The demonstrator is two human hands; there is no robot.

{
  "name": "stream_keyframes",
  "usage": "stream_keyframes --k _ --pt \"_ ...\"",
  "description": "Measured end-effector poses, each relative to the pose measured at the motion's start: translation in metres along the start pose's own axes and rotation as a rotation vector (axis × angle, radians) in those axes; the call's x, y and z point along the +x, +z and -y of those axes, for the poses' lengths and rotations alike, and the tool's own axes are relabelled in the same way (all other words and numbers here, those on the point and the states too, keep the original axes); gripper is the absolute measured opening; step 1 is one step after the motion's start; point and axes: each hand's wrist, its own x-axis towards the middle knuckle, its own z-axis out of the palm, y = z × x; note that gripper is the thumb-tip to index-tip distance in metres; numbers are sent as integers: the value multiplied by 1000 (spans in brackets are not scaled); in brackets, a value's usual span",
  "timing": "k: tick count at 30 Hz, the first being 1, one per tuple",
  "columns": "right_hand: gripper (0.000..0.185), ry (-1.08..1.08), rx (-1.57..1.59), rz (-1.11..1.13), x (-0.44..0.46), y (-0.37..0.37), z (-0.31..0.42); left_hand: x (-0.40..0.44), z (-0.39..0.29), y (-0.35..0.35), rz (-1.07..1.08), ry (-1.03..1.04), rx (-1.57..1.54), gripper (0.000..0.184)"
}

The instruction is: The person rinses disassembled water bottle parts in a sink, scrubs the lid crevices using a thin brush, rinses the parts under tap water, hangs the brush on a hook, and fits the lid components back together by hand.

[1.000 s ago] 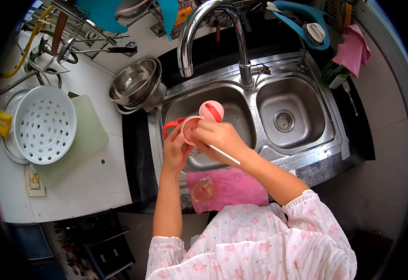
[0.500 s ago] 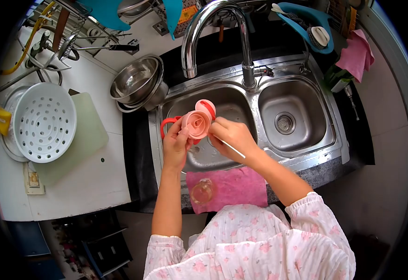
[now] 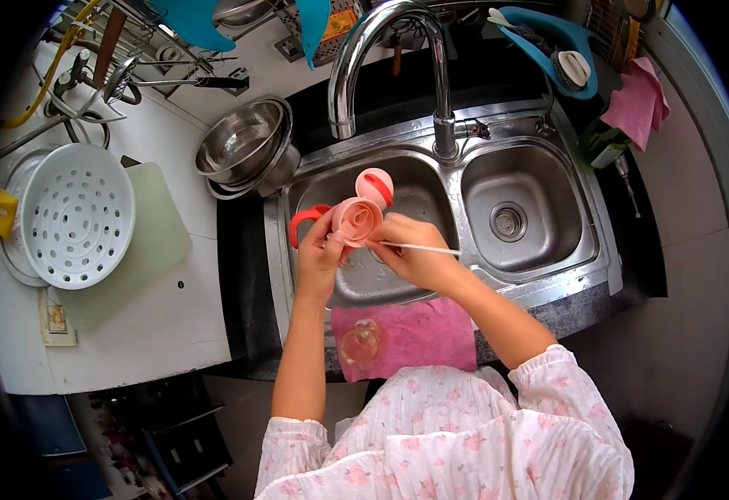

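Observation:
My left hand (image 3: pixel 319 258) is closed around a pink sippy-cup lid (image 3: pixel 368 218) with red handles, above the left sink basin. The lid's flip cap stands open at its upper right, and its round ridged inside faces up. A thin white stick (image 3: pixel 431 248) is pinched in my right hand (image 3: pixel 419 254), close against the lid's right side. Its shaft points out to the right, while the end near the lid is hidden by my fingers. Below my hands, a clear round glass container (image 3: pixel 360 342) sits on a pink cloth (image 3: pixel 431 333) at the counter's front edge.
A chrome faucet (image 3: pixel 444 125) arches over the double steel sink (image 3: pixel 456 212). Stacked steel bowls (image 3: pixel 244 146) stand at its left, near a white colander (image 3: pixel 77 217) and a pale green board (image 3: pixel 160 221). A blue holder (image 3: pixel 539 42) with brushes is at the back right.
The white stick has swung from slanting down to nearly level. My right hand has turned with it, and the lid has shifted slightly right and tilted.

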Motion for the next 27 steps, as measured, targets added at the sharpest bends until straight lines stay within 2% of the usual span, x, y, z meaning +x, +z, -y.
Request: stream_keyframes --k 2,4,5,6,7,8,9,10,13,15,16,18,19,27 --pt "9 61 203 -168 5 -4 -9 2 4 -3 24 -3 2 40" --pt "14 264 320 -264 10 -26 -20 5 7 -5 48 -3 2 40" --pt "20 461 426 -249 13 -45 -20 6 9 -6 36 -20 -54 38" --pt "23 381 287 -353 14 -52 -38 8 10 -6 22 -35 -111 37" --pt "22 187 33 -516 15 -57 -69 8 13 -6 16 -31 -116 37" --pt "22 147 -161 -676 19 -66 -88 9 15 -4 -61 -106 -186 32" --pt "23 175 -349 -740 25 -76 -99 11 18 -3 -139 -181 -258 28" --pt "27 148 -624 -746 30 -83 -115 12 22 -3 -146 -176 -265 28" --pt "27 220 -727 -715 32 -83 -180 17 28 2 -189 -315 -262 20" --pt "25 415 -257 -494 29 -90 -213 20 31 5 -213 -343 -252 20" --pt "25 407 -258 -489 29 -91 -222 22 33 6 -235 -378 -234 21" --pt "23 517 148 -501 29 -95 -233 25 37 6 -245 -398 -225 21" --pt "24 546 156 -383 29 -101 -234 26 39 7 -248 -423 -207 21" --pt "23 593 381 -428 31 -106 -225 31 56 12 -184 -506 -258 20"
